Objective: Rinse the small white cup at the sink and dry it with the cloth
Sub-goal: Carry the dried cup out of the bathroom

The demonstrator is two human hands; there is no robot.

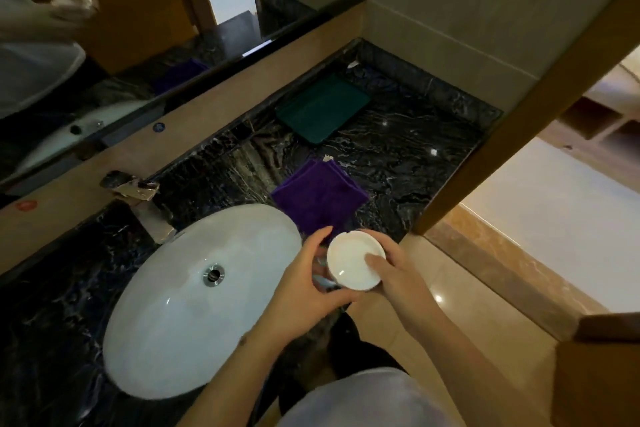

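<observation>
A small white cup (pixel 349 262) with a notched rim is held in both hands just right of the oval white sink (pixel 166 322), above the counter's front edge. My left hand (pixel 308 282) wraps its left side and underside. My right hand (pixel 394 269) grips the right rim, its thumb lying inside the cup. A folded purple cloth (pixel 320 198) lies on the black marble counter (pixel 398 156) just beyond the cup. The faucet (pixel 138 196) stands behind the sink; no water is visible running.
A dark green tray (pixel 322 107) sits further back on the counter near the wall. A mirror (pixel 104 45) runs along the back and reflects the hands. A wooden partition (pixel 519 114) bounds the counter on the right.
</observation>
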